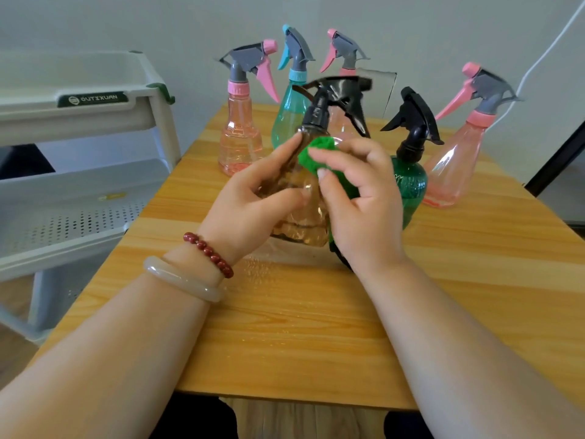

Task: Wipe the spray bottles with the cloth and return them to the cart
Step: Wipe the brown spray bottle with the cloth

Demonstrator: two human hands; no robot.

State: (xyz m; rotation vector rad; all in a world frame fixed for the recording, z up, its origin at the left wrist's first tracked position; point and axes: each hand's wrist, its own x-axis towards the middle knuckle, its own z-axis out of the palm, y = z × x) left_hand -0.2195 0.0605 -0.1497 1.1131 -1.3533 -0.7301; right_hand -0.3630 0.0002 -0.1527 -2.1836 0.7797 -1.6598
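Clear brown plastic spray bottle (304, 201) gripped upright by left hand (253, 201), crumpled green cloth (316, 153) pinched against its shoulder by right hand (364, 201), above wooden table (316, 327)

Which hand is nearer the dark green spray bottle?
Right. The right hand, holding the cloth, is beside the dark green bottle; the left hand grips the brown bottle, farther left.

One view only: head-worn cam, wide-angle, sits above the near edge of the wooden table (316, 327) and pitches forward and down. Close range: left hand (253, 201) and right hand (364, 210) meet around frame centre on the brown spray bottle (304, 223), arms (126, 343) filling the bottom corners. Other spray bottles (240, 134) line up just behind, wall (126, 20) across the top. Left side is the cart (79, 122) — its straight edges bow from the lens.
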